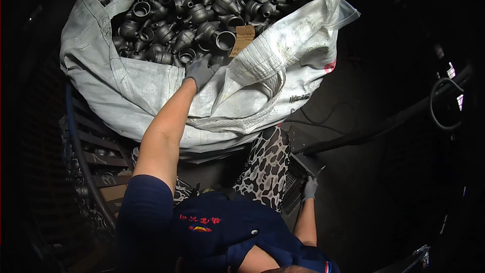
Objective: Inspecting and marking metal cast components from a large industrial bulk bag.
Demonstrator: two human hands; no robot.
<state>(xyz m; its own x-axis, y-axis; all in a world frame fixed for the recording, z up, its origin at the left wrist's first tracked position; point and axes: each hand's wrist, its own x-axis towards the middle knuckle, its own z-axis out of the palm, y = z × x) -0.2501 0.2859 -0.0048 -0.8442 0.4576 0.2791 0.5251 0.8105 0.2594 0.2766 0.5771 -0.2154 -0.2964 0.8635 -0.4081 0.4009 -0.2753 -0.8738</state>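
Note:
My left hand [201, 72], in a grey glove, reaches over the near rim of a big white woven sack [136, 83]. Its fingers are spread and touch the dark grey metal castings [199, 14] heaped inside; no casting is plainly in its grasp. These castings are rounded and hollow with ring-shaped mouths, and one open ring [225, 41] lies just beyond the fingers. Low on the right, my right hand [310, 188], also gloved, is closed beside a dark slatted crate [292, 192]. A thin pale piece [320, 171] sticks out by its fingers; what the hand grips is unclear.
A brown cardboard scrap [243, 39] rests on the castings by the sack's folded right side. A sack strap [237, 124] loops across the front. At left stands a barred metal frame [83, 146] with more parts behind it. A dark cable [323, 124] lies on the floor at right.

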